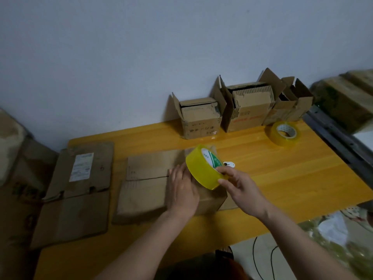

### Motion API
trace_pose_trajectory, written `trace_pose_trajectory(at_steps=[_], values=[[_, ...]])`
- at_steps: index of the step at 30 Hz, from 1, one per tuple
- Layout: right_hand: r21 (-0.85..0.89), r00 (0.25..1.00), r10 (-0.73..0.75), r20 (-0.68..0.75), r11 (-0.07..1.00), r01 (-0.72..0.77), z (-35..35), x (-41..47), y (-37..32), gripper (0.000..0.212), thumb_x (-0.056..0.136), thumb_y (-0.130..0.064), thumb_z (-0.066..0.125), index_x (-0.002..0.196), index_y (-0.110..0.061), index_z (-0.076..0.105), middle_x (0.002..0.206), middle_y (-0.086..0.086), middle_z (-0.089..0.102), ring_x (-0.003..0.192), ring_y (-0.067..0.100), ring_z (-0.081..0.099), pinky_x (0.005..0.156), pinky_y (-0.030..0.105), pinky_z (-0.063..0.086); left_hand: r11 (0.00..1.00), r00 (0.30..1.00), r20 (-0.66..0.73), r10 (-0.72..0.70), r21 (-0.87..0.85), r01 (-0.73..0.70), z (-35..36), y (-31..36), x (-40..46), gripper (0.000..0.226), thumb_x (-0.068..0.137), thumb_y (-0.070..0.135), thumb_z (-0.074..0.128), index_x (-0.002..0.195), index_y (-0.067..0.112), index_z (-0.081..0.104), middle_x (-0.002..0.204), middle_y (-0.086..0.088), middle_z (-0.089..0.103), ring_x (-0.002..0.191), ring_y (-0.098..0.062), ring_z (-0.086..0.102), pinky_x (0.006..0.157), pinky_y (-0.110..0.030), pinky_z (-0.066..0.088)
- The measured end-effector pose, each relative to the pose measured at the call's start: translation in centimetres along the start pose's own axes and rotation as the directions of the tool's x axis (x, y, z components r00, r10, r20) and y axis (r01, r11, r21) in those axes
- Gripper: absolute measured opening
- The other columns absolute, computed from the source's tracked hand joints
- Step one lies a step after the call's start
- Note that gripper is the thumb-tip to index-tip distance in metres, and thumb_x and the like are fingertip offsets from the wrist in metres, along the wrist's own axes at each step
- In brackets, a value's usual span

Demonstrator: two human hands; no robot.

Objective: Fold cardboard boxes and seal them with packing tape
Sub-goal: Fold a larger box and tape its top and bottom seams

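Note:
A folded-up cardboard box [145,184] lies on the yellow table [282,178] in front of me, its closed flaps meeting along a seam on top. My left hand [181,190] rests flat on the box's right part, fingers straight. My right hand [240,186] pinches a yellow roll of packing tape [203,168] by its rim and holds it upright over the box's right end, next to my left fingertips.
A flattened box [78,190] with a white label lies at the table's left edge. Three assembled boxes [242,110] with open flaps stand against the wall at the back. A second tape roll [283,133] lies at the back right. A small white object [229,164] lies behind the held roll.

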State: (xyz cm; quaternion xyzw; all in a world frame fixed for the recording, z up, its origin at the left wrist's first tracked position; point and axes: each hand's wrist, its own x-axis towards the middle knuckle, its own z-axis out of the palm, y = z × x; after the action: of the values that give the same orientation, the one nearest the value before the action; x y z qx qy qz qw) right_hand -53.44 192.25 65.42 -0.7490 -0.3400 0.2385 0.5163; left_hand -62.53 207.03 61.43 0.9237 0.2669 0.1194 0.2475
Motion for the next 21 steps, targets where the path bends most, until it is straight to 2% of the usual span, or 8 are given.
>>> trace_pose_trajectory(at_steps=[2, 4, 7, 10, 12, 15, 18, 21], values=[[-0.019, 0.999, -0.008, 0.032, 1.000, 0.009, 0.0, 0.1, -0.4, 0.028, 0.096, -0.009, 0.052, 0.110, -0.033, 0.056, 0.115, -0.003, 0.059, 0.108, 0.010, 0.055, 0.087, 0.018, 0.043, 0.890, 0.965, -0.057, -0.256, -0.402, 0.213, -1.3, -0.3, 0.8, 0.041, 0.098, 0.002, 0.043, 0.139, 0.008, 0.048, 0.144, -0.004, 0.045, 0.136, -0.019, 0.037, 0.111, -0.024, 0.024], [-0.078, 0.998, -0.018, 0.054, 0.997, 0.022, -0.1, 0.2, -0.8, 0.032, 0.096, -0.008, 0.052, 0.107, -0.037, 0.053, 0.115, -0.006, 0.056, 0.108, 0.003, 0.052, 0.086, 0.011, 0.040, 0.587, 0.903, 0.099, -0.419, -0.729, 0.352, -2.6, -0.9, 2.1, 0.037, 0.099, 0.000, 0.039, 0.132, 0.007, 0.055, 0.136, -0.005, 0.053, 0.130, -0.018, 0.045, 0.105, -0.023, 0.032], [-0.127, 0.997, -0.020, 0.070, 0.991, 0.029, 0.1, 0.2, -1.2, 0.035, 0.095, -0.006, 0.052, 0.106, -0.038, 0.050, 0.120, -0.005, 0.053, 0.115, 0.002, 0.048, 0.091, 0.007, 0.037, 0.272, 0.867, 0.337, -0.367, -0.853, 0.446, -4.4, -1.6, 3.5, 0.028, 0.100, 0.004, 0.040, 0.114, 0.006, 0.065, 0.118, -0.008, 0.065, 0.112, -0.017, 0.060, 0.099, -0.028, 0.044], [-0.147, 0.994, -0.019, 0.111, 0.988, 0.035, 0.1, 0.3, -1.3, 0.035, 0.096, -0.005, 0.051, 0.108, -0.038, 0.048, 0.123, -0.013, 0.049, 0.119, 0.002, 0.044, 0.095, 0.008, 0.035, 0.126, 0.847, 0.435, -0.305, -0.863, 0.489, -4.8, -1.9, 3.8, 0.022, 0.098, 0.001, 0.045, 0.100, 0.003, 0.067, 0.097, -0.010, 0.072, 0.093, -0.018, 0.068, 0.088, -0.031, 0.053], [-0.183, 0.990, -0.016, 0.137, 0.982, 0.041, 0.1, 0.5, -1.4, 0.032, 0.096, -0.005, 0.050, 0.111, -0.033, 0.048, 0.124, -0.013, 0.048, 0.119, 0.002, 0.043, 0.093, 0.004, 0.033, 0.192, 0.851, 0.419, -0.315, -0.850, 0.490, -4.6, -2.3, 3.7, 0.018, 0.097, 0.003, 0.051, 0.100, 0.004, 0.069, 0.098, -0.010, 0.072, 0.096, -0.021, 0.068, 0.089, -0.033, 0.054], [-0.213, 0.982, 0.004, 0.189, 0.976, 0.037, 0.1, 1.0, -1.5, 0.026, 0.095, -0.002, 0.051, 0.113, -0.021, 0.050, 0.133, -0.004, 0.045, 0.127, 0.008, 0.039, 0.092, 0.004, 0.033, 0.431, 0.862, 0.325, -0.388, -0.763, 0.482, -4.0, -2.6, 3.8, 0.015, 0.094, 0.009, 0.060, 0.090, 0.018, 0.071, 0.099, -0.004, 0.072, 0.099, -0.020, 0.066, 0.093, -0.034, 0.052], [-0.326, 0.968, -0.002, 0.250, 0.941, 0.086, 0.4, 1.5, -0.9, 0.027, 0.082, -0.006, 0.065, 0.097, -0.021, 0.050, 0.140, -0.003, 0.043, 0.139, 0.009, 0.029, 0.110, 0.026, 0.031, 0.574, 0.881, 0.171, -0.441, -0.701, 0.423, -3.7, -1.9, 3.4, 0.020, 0.094, 0.013, 0.060, 0.081, 0.026, 0.066, 0.093, 0.004, 0.069, 0.093, -0.014, 0.064, 0.083, -0.026, 0.050], [-0.579, 0.961, -0.104, 0.255, 0.780, 0.238, 1.6, 1.7, 0.0, 0.044, 0.068, -0.011, 0.078, 0.092, -0.023, 0.043, 0.152, -0.001, 0.031, 0.143, 0.017, 0.022, 0.112, 0.045, 0.030, 0.639, 0.897, 0.086, -0.434, -0.672, 0.374, -3.5, -1.6, 2.8, 0.020, 0.096, 0.015, 0.057, 0.081, 0.028, 0.061, 0.091, 0.006, 0.066, 0.089, -0.010, 0.061, 0.075, -0.020, 0.047]])
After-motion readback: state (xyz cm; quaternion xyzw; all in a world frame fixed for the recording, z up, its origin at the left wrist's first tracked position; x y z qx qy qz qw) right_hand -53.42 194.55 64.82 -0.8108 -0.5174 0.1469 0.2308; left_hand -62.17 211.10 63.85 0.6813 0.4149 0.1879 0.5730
